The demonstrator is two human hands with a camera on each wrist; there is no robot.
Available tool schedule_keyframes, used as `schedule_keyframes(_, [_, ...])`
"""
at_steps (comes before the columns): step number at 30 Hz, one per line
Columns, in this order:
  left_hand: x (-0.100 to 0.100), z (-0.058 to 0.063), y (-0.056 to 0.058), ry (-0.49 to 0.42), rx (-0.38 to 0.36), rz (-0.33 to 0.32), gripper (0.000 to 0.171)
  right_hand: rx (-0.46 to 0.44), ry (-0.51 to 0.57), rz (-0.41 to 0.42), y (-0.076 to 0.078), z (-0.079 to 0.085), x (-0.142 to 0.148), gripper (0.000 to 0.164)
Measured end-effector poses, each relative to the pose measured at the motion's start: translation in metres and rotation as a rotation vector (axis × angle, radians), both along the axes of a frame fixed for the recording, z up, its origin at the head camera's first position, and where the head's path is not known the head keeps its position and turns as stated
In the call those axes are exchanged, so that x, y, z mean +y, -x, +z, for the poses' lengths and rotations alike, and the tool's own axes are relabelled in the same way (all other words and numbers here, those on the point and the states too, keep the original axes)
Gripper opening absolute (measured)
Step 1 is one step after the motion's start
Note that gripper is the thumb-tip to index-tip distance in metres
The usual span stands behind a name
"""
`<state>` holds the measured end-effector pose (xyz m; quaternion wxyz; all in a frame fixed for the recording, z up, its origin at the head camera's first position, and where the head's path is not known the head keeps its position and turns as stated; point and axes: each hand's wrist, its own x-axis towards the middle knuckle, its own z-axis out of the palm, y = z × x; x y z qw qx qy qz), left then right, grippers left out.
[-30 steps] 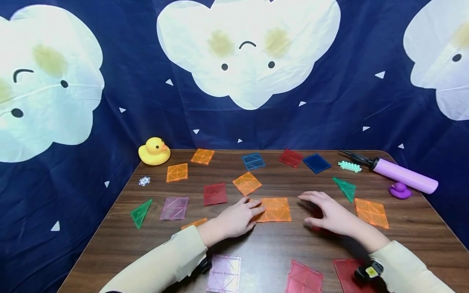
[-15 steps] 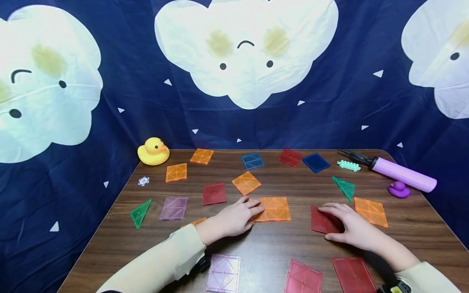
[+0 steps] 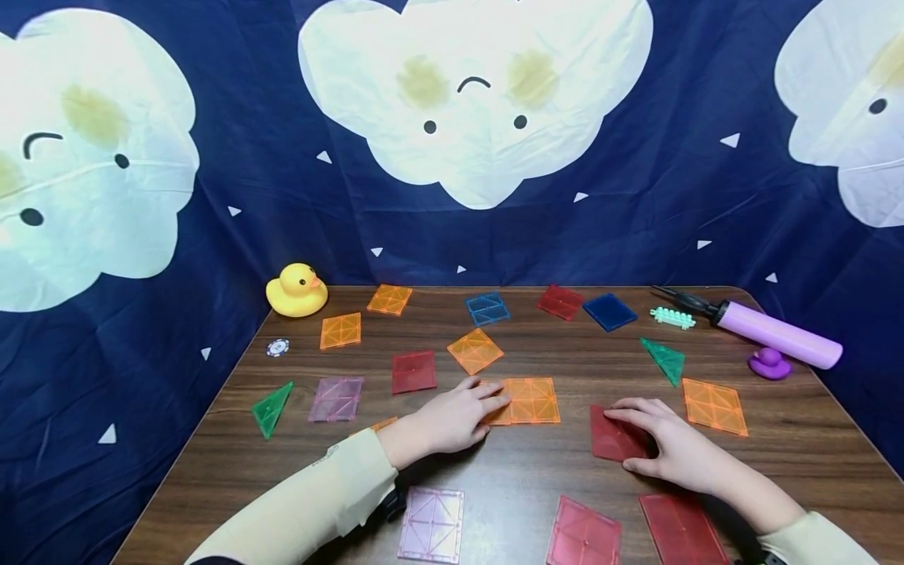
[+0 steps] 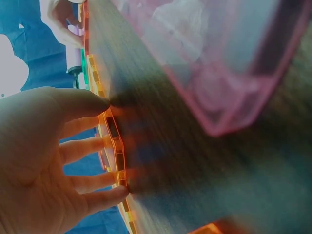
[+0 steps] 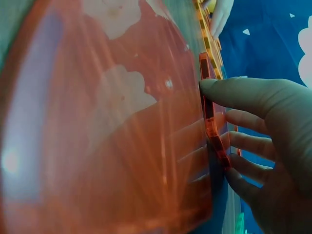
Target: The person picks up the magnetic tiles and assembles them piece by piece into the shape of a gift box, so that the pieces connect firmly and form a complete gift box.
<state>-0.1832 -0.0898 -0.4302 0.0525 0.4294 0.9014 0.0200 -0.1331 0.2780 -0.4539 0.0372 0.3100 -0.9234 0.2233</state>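
In the head view my left hand (image 3: 452, 417) holds an orange square magnetic tile (image 3: 498, 416), thumb and fingers at its edges. That tile lies flat on the table, mostly under the hand, against a second orange tile (image 3: 534, 400). To the right, my right hand (image 3: 671, 443) grips a red magnetic tile (image 3: 613, 435) between thumb and fingers. The right wrist view shows the thumb on the red tile's (image 5: 208, 109) near edge, with fingers across its other side. A gap of bare wood separates the red tile from the orange pair.
More tiles lie scattered around, among them a red one (image 3: 414, 372), a tilted orange one (image 3: 475, 351) and a pink one (image 3: 585, 534). A yellow duck (image 3: 297, 290), purple pump (image 3: 780, 335) and small purple duck (image 3: 769, 363) stand near the back edges.
My right hand has moved right and toward me, taking hold of the red tile, then shifted it slightly left and nearer. The left hand stays on the orange tile.
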Motion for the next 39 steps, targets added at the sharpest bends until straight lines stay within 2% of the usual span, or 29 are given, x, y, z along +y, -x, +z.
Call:
schedule_keyframes(11, [0.0,-0.001,0.0,0.021,-0.008,0.022,0.056,0.0,0.003,0.109,-0.006,0.001,-0.018,0.065])
schedule_keyframes(26, [-0.003,0.003,0.003,-0.021,-0.037,-0.008,0.053,-0.045,0.015,0.259,-0.007,0.008,-0.064,0.058])
schedule_keyframes(35, [-0.007,0.005,0.005,-0.087,-0.152,0.054,0.054,-0.083,-0.017,0.334,-0.007,0.012,-0.108,0.057])
schedule_keyframes(39, [-0.009,0.005,0.005,-0.103,-0.205,0.083,0.056,-0.07,-0.029,0.36,-0.005,0.013,-0.125,0.057])
